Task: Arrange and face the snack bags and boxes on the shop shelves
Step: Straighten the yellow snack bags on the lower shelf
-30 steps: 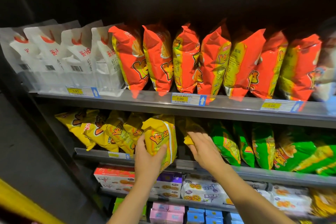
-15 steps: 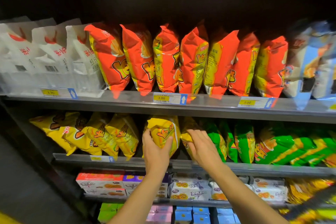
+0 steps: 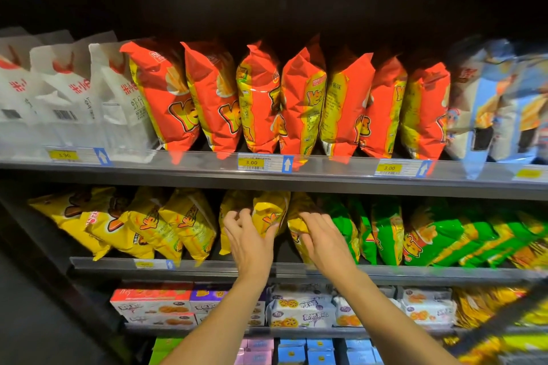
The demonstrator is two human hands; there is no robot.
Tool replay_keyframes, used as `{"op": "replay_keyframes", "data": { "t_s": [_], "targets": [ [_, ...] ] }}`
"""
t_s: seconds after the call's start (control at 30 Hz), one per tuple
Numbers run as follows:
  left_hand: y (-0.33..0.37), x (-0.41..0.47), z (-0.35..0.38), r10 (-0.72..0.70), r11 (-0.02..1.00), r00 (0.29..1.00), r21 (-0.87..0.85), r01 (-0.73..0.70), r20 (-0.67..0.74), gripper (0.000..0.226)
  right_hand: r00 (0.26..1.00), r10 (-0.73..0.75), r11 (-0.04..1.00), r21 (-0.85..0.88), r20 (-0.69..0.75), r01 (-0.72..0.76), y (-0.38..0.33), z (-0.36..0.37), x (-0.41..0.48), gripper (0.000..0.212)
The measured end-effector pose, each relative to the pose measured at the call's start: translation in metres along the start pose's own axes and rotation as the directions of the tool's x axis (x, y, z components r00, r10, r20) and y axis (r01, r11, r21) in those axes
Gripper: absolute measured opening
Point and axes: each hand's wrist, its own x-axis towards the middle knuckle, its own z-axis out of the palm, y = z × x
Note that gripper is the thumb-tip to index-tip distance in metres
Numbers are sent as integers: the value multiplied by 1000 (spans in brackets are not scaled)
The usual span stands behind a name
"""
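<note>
On the second shelf [image 3: 296, 271] stand yellow snack bags. My left hand [image 3: 249, 243] grips one upright yellow bag [image 3: 271, 213] from its left side, thumb on its front. My right hand [image 3: 323, 240] curls its fingers round the neighbouring yellow bag [image 3: 299, 210], just to the right. More yellow bags [image 3: 166, 225] lean to the left of my hands. Green bags [image 3: 388, 231] fill the shelf to the right.
The shelf above carries white bags [image 3: 74, 98], several red bags [image 3: 261, 101] and blue-white bags [image 3: 498, 104], with price tags [image 3: 252, 162] on its rail. Cookie boxes and packs [image 3: 299, 310] fill the shelf below, small coloured boxes [image 3: 320, 350] lower still.
Both hands have moved deeper and higher into the second shelf. The yellow bag in my left hand now stands more upright. The camera has shifted right and closer.
</note>
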Motion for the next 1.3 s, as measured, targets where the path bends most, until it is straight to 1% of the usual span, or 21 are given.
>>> {"op": "replay_keyframes", "data": {
  "t_s": [0.07, 0.17, 0.3, 0.47, 0.63, 0.73, 0.83, 0.97, 1.1, 1.2, 1.3],
  "targets": [
    [-3, -2, 3, 39, 999, 999, 15, -39, -19, 71, 1000, -3, 1000, 0, 3, 3, -1, 1, 0, 48],
    [-6, -6, 4, 36, 999, 999, 24, -36, -20, 75, 1000, 0, 1000, 2, 5, 0, -1, 1, 1, 48],
    [-6, -6, 3, -45, 998, 999, 42, 44, 20, 72, 1000, 6, 1000, 26, 8, -7, -5, 1, -1, 48],
    [-7, 3, 4, -170, 985, 985, -18, 170, 10, 65, 997, 79, 991, 112, -7, -78, -14, -1, 6, 42],
    [-11, 15, 7, -187, 982, 982, -16, 187, -4, 53, 990, 138, 976, 168, -5, -135, -25, 0, 10, 39],
    [-14, 20, 7, -195, 981, 981, -7, 195, -6, 50, 986, 167, 968, 194, -19, -160, -29, 0, 13, 34],
    [-21, 15, 10, -220, 975, 975, -9, 220, 29, 56, 981, 193, 961, 208, -31, -182, -31, 1, 15, 30],
    [-32, 5, 12, -260, 962, 962, -61, 265, 82, 72, 978, 203, 955, 231, -42, -188, -33, 2, 13, 33],
    [-37, 3, 7, -291, 947, 951, -109, 302, 103, 73, 977, 192, 957, 236, -90, -167, -33, 2, 11, 33],
    [-34, -3, 0, -259, 943, 961, -191, 272, 91, 70, 975, 160, 962, 245, -155, -119, -38, 1, 9, 34],
    [-29, -16, -11, -118, 940, 987, -309, 147, 111, 63, 967, 146, 957, 276, -207, -85, -43, -1, 4, 37]
  ]
}}
